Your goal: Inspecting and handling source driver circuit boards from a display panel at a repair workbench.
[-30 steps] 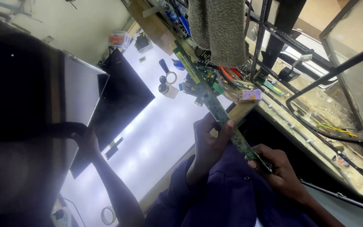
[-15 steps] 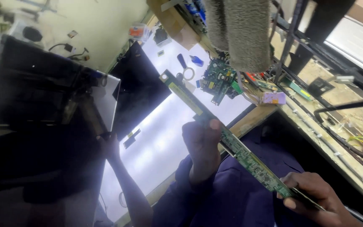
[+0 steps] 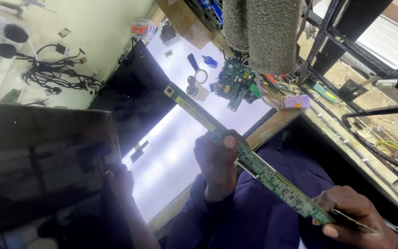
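I hold a long, narrow green circuit board strip slanted across the middle of the view, above a glowing white backlight panel. My left hand grips the strip near its middle, thumb on its top face. My right hand pinches its near end at the lower right. The strip's far end, with a yellow tip, points toward the upper left. My dark blue clothing fills the space below my hands.
Another person's hand rests on a large dark panel at the left. A green main board, a small round tool and blue bits lie on the panel's far end. Cables hang on the wall, and a grey cloth hangs above.
The strip has come nearer and lower in view, away from the green main board. My right hand has slid to the lower right. The dark panel at the left now takes up less of the view.
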